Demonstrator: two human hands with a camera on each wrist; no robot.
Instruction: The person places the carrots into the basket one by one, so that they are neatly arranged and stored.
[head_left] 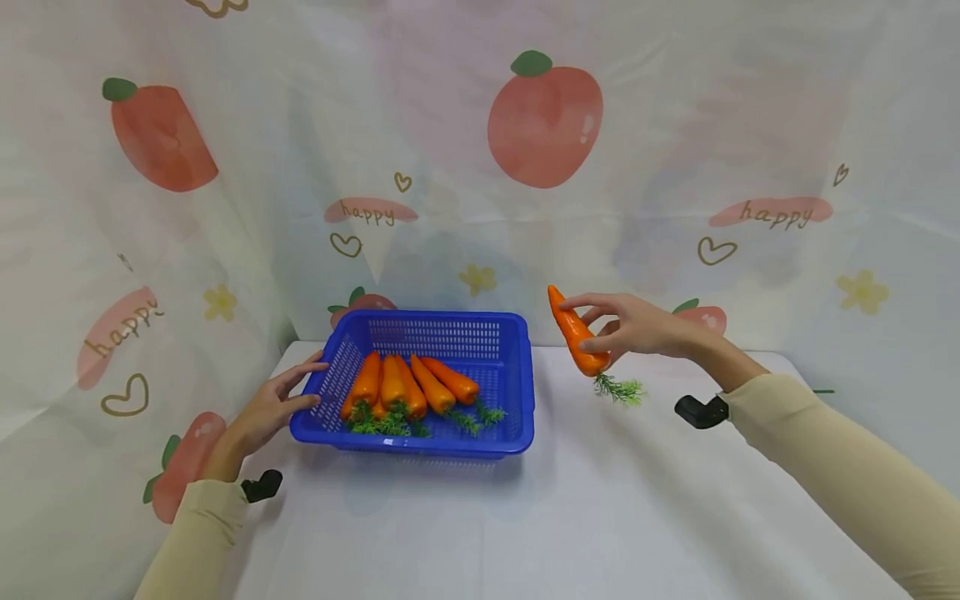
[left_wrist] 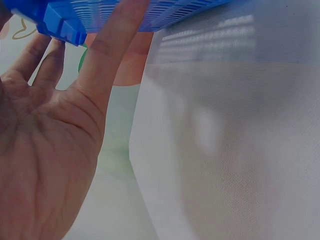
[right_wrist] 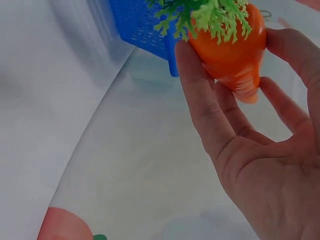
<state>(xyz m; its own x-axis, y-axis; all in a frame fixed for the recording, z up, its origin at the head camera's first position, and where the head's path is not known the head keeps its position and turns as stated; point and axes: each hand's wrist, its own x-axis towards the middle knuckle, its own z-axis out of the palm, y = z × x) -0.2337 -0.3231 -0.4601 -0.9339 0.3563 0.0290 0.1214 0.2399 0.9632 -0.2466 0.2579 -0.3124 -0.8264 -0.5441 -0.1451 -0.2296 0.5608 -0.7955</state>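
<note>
A blue plastic basket (head_left: 420,447) with slotted walls stands on the white table. Inside lie several orange carrots (head_left: 433,386) with green leafy tops, bunched toward its left and middle. My left hand (head_left: 261,414) rests on the basket's left side, thumb and fingers spread and fairly straight along the rim. To the right of the basket, my right hand (head_left: 628,327) pinches another carrot (head_left: 576,333) between thumb and fingers, above the table. This carrot's narrow tip points up and to the left, its leafy top (right_wrist: 215,17) hangs down at the lower right.
A white cloth (head_left: 600,500) covers the table. Behind and to the left hangs a pale curtain (head_left: 637,125) printed with fruit, hearts and lettering. Black wrist-camera mounts (head_left: 702,412) stick out near both cuffs.
</note>
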